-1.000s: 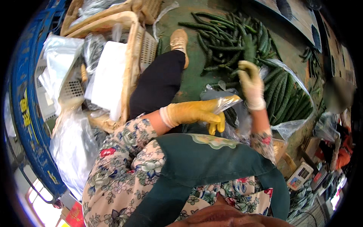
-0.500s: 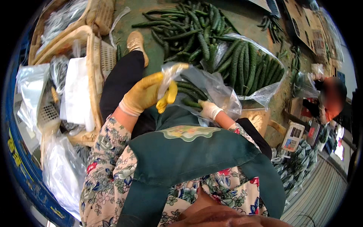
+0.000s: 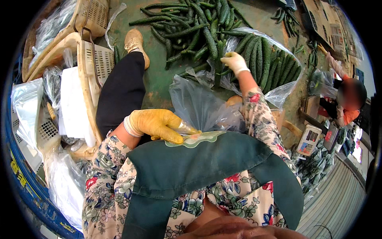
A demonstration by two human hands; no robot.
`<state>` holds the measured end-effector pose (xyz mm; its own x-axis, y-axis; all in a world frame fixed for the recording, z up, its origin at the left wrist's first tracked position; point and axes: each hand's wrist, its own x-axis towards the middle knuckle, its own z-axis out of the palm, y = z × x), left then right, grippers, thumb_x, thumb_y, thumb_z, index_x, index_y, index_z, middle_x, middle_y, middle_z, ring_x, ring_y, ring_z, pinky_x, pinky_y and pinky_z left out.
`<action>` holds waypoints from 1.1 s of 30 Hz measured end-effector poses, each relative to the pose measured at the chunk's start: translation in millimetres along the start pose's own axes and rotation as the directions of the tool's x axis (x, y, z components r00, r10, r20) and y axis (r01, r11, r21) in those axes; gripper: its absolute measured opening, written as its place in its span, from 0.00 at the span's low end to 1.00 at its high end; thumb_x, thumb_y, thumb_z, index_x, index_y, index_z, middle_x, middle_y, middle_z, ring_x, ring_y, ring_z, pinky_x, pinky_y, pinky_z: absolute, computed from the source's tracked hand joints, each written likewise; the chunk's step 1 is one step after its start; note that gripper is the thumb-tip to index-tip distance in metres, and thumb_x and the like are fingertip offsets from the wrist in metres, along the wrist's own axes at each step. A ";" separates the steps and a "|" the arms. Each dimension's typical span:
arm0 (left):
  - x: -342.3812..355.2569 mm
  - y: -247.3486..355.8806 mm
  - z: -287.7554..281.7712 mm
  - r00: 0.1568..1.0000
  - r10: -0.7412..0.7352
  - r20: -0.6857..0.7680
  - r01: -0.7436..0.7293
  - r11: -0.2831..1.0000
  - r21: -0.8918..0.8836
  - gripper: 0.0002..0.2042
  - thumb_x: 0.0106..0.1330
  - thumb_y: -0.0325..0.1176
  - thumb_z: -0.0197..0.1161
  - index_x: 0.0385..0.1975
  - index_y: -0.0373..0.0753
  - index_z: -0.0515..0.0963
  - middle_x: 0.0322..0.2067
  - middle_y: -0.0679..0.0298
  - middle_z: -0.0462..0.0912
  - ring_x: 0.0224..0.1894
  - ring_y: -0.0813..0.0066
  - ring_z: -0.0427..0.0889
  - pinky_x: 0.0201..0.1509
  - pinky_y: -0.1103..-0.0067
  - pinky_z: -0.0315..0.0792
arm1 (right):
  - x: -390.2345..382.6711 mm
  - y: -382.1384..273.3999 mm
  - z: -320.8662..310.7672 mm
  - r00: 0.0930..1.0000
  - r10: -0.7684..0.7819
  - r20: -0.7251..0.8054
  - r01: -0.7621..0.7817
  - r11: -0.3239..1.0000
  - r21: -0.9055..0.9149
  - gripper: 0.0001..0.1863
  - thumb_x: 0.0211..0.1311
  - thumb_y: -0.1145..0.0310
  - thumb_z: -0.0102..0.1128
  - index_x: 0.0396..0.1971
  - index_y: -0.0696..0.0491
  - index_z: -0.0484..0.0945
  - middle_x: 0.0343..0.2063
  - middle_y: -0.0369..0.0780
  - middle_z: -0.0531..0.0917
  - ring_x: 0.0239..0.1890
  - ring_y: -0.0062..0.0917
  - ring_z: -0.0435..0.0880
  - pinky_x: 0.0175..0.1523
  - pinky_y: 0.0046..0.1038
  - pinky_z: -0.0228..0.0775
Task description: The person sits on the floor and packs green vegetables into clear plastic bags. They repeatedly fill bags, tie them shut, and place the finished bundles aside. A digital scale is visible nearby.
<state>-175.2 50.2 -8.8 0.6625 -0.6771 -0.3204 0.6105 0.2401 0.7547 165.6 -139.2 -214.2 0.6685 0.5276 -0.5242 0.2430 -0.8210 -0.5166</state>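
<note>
My left hand (image 3: 157,125), in a yellow glove, is closed on the edge of a clear plastic bag (image 3: 191,99) close to the green apron. The bag spreads forward from the glove, and no cucumber shows clearly in its near part. Farther ahead, my right hand (image 3: 235,63), in a whitish glove, has its fingers reaching left, beside an upright-looking cucumber (image 3: 217,71). No held thing shows in it. Right of that hand, a large open clear bag holds several cucumbers in rows (image 3: 260,63). A loose heap of cucumbers (image 3: 195,30) lies beyond on the green floor.
Beige plastic crates (image 3: 95,59) stand on the left, with white sheets (image 3: 73,103) and clear plastic bags (image 3: 65,179) around them. On the right are a scale (image 3: 309,140), bagged cucumbers (image 3: 316,171) and another person (image 3: 348,113). My left shoe (image 3: 134,42) is near the heap.
My right hand has left the cucumbers it held by the small bag and moved forward to the heap. My left hand has drawn back toward the apron, pulling the bag's edge with it.
</note>
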 end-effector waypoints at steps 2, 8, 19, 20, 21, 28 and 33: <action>1.1 -4.6 -1.7 0.999 0.034 -0.013 -0.034 0.999 -0.003 0.26 0.67 0.42 0.61 0.66 0.44 0.70 0.21 0.72 0.74 0.17 0.89 0.66 0.19 0.87 0.61 | 6.2 -21.1 28.4 0.999 0.036 0.041 -0.017 0.916 -0.402 0.35 0.44 0.47 0.72 0.47 0.60 0.79 0.47 0.53 0.83 0.53 0.42 0.81 0.58 0.36 0.72; 15.5 -7.6 -8.0 0.945 0.323 -0.048 -0.311 0.848 -0.429 0.41 0.66 0.45 0.62 0.73 0.35 0.49 0.26 0.64 0.78 0.23 0.81 0.73 0.35 0.85 0.69 | 8.0 13.7 11.0 0.999 -0.035 -0.041 0.040 0.993 0.113 0.35 0.43 0.52 0.76 0.48 0.61 0.79 0.44 0.50 0.85 0.48 0.37 0.84 0.55 0.34 0.72; 15.8 -5.5 2.3 0.818 0.415 -0.398 -0.560 0.732 -0.387 0.45 0.63 0.52 0.62 0.75 0.42 0.46 0.31 0.57 0.77 0.17 0.87 0.63 0.18 0.89 0.60 | -176.2 -144.5 -140.8 0.770 -0.509 -0.385 0.367 -0.140 0.920 0.17 0.59 0.53 0.65 0.38 0.51 0.77 0.42 0.41 0.79 0.45 0.32 0.76 0.58 0.43 0.70; 16.8 -7.2 3.1 0.788 0.439 -0.431 -0.601 0.698 -0.389 0.40 0.66 0.52 0.59 0.72 0.40 0.51 0.29 0.58 0.77 0.15 0.87 0.61 0.16 0.90 0.57 | -191.4 -158.1 -134.8 0.682 -0.660 -0.316 0.364 -0.070 0.929 0.18 0.57 0.53 0.67 0.39 0.49 0.77 0.41 0.42 0.79 0.43 0.33 0.79 0.52 0.42 0.75; 22.1 -18.0 -5.0 0.786 0.488 -0.380 -0.618 0.630 -0.470 0.37 0.68 0.51 0.57 0.71 0.40 0.54 0.29 0.58 0.77 0.15 0.87 0.61 0.16 0.89 0.57 | -193.3 -154.1 -122.4 0.558 -0.795 -0.238 0.329 -0.051 0.943 0.20 0.55 0.51 0.67 0.35 0.53 0.78 0.40 0.49 0.82 0.44 0.40 0.82 0.47 0.40 0.78; 11.7 -22.9 -16.5 0.626 0.515 -0.586 -0.776 0.332 -0.537 0.30 0.71 0.52 0.53 0.66 0.40 0.62 0.28 0.56 0.78 0.12 0.86 0.60 0.16 0.88 0.57 | -167.3 -101.9 -3.7 0.761 -0.489 0.426 0.282 0.842 0.461 0.25 0.58 0.68 0.66 0.54 0.63 0.75 0.48 0.43 0.83 0.51 0.26 0.81 0.59 0.27 0.71; 19.1 -20.0 -6.7 0.703 0.507 -0.500 -0.707 0.418 -0.570 0.38 0.69 0.52 0.56 0.72 0.40 0.49 0.29 0.52 0.78 0.13 0.85 0.63 0.16 0.87 0.60 | -120.0 -123.6 -63.7 0.890 -0.408 0.204 0.122 0.644 0.755 0.13 0.65 0.68 0.59 0.44 0.60 0.80 0.36 0.40 0.86 0.37 0.22 0.85 0.46 0.23 0.76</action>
<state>-171.9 37.1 -33.8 0.9917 -0.0067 -0.1287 0.0346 0.9758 0.2158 100.1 -114.9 -44.3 0.3521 0.8492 -0.3936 -0.2923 -0.2998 -0.9081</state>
